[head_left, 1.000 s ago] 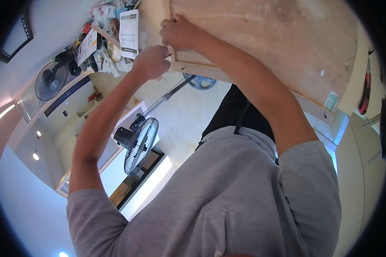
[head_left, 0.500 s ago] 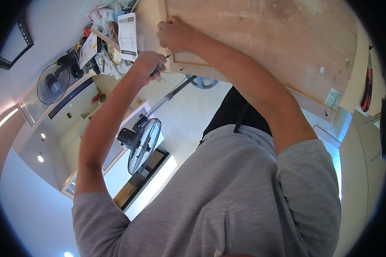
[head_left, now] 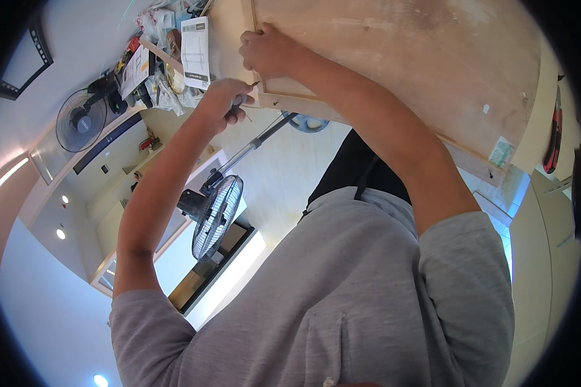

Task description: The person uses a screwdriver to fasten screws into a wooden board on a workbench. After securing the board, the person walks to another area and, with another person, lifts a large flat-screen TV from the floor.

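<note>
I am leaning over in my grey shirt point(head_left: 342, 303). At eleven o'clock my left hand point(head_left: 223, 100) is closing around a small screwdriver point(head_left: 242, 98) at the edge of the wooden frame point(head_left: 400, 58); my right hand point(head_left: 268, 51), curled, is pressing that frame. I think the tip may be slipping if the frame shifts.

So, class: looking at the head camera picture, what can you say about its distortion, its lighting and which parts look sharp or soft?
Head view: strong fisheye, with a black rim and the pale wooden board edge curving. Lighting is bright and even; small ceiling lights glare at lower left. The left hand and right hand are fairly sharp; the grey sleeve up close looks softer.
</note>
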Available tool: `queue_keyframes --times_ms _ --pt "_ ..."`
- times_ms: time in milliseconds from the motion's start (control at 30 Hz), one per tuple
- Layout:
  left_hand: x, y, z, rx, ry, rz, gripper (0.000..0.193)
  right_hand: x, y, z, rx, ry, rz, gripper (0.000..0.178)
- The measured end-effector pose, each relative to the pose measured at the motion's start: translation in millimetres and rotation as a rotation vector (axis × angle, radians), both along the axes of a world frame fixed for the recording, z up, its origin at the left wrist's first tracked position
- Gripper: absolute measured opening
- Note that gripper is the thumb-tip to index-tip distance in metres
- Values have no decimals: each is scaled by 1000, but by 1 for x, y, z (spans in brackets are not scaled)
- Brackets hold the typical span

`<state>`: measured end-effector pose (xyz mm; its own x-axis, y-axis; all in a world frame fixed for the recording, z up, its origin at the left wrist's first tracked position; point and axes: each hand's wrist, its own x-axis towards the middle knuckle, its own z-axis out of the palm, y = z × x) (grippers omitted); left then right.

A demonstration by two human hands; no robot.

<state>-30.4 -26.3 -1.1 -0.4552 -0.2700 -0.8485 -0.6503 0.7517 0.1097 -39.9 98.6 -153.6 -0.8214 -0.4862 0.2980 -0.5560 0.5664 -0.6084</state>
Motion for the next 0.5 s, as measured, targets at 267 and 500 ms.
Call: queue_keyframes --times_ms 267,500 --pt "-4 14 -9 -382 44 -1384 24 0 -1 -1 42 -45 21 13" --pt "0 16 -1 -249 197 -1013 31 -3 1 4 18 -46 12 11"
